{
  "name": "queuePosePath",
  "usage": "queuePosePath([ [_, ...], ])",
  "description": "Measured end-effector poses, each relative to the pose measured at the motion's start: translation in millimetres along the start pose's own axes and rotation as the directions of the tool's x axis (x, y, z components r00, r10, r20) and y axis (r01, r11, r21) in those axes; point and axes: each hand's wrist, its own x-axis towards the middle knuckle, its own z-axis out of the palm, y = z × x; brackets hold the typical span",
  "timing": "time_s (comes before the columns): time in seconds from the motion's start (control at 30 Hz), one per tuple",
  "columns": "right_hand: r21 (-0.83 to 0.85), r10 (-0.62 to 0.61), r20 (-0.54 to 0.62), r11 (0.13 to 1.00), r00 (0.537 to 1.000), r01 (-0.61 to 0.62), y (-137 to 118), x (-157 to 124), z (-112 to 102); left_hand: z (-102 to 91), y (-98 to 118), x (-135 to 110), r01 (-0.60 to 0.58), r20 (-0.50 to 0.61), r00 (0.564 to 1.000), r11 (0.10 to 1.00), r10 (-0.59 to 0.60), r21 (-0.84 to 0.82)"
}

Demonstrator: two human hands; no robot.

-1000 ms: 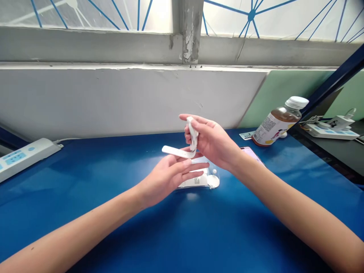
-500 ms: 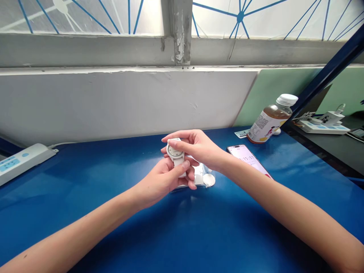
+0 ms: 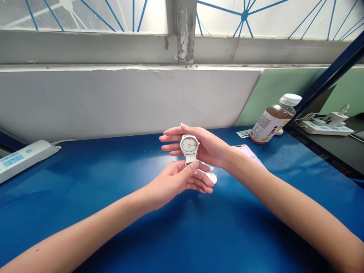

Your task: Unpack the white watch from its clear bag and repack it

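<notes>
White wristwatch point(image 3: 189, 144) is held upright above the blue table point(image 3: 113, 212), dial toward the camera, in the middle of the view between the two hands. The left hand point(image 3: 179, 180) pinches the lower strap just under the case, thumb on the front and fingers curled behind. The right hand point(image 3: 206, 148) is spread flat behind the case with its fingers straight and pointing left, so the watch rests against it rather than being gripped.

It looks light and small. The case is probably rigid with a smooth crystal that would smear or scratch, while the strap looks like soft, bendy plastic or rubber. A hold on the strap close to the case, or on the case rim, seems the surest, because the glossy finish may slip in a loose pinch.

Much is hidden: the upper strap runs behind the case and the right palm, and the buckle and the strap ends cannot be seen. The dial markings are too small to read. Just beneath the hands lies a clear packet point(image 3: 212, 176) with something round and white in it, mostly covered by the left fingers. A phone point(image 3: 251, 154) lies partly behind the right wrist. Farther right stand a bottle point(image 3: 274, 119) and a power strip point(image 3: 324, 128), with another power strip point(image 3: 25, 156) at the far left.
</notes>
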Motion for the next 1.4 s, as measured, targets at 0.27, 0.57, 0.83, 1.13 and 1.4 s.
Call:
queuePosePath([
  [0.27, 0.004, -0.012, 0.006, 1.000, 1.000, 0.012, -2, -1, -1, 1.1, -3, 1, 0.053, -0.130, 0.990, 0.999, -0.052, 0.005],
  [0.57, 0.062, 0.066, 0.050, 0.996, 0.997, -0.069, -5, -1, 0, 1.0, -12, 1, 0.081, -0.017, 0.997, 0.997, -0.082, -0.005],
  [0.83, 0.101, 0.019, -0.030, 0.995, 0.999, -0.016, 0, 3, -6, 2.1, -15, 3, 0.025, -0.152, 0.988, 1.000, -0.025, -0.003],
  [1.13, 0.107, 0.037, -0.004, 0.994, 0.999, -0.036, -1, 2, -4, 1.5, -16, 3, 0.035, -0.090, 0.995, 0.997, -0.041, -0.072],
  [1.4, 0.113, 0.055, -0.021, 0.992, 0.998, -0.052, -1, 2, -3, 4.5, -10, 1, 0.068, -0.112, 0.990, 0.987, -0.085, -0.149],
])
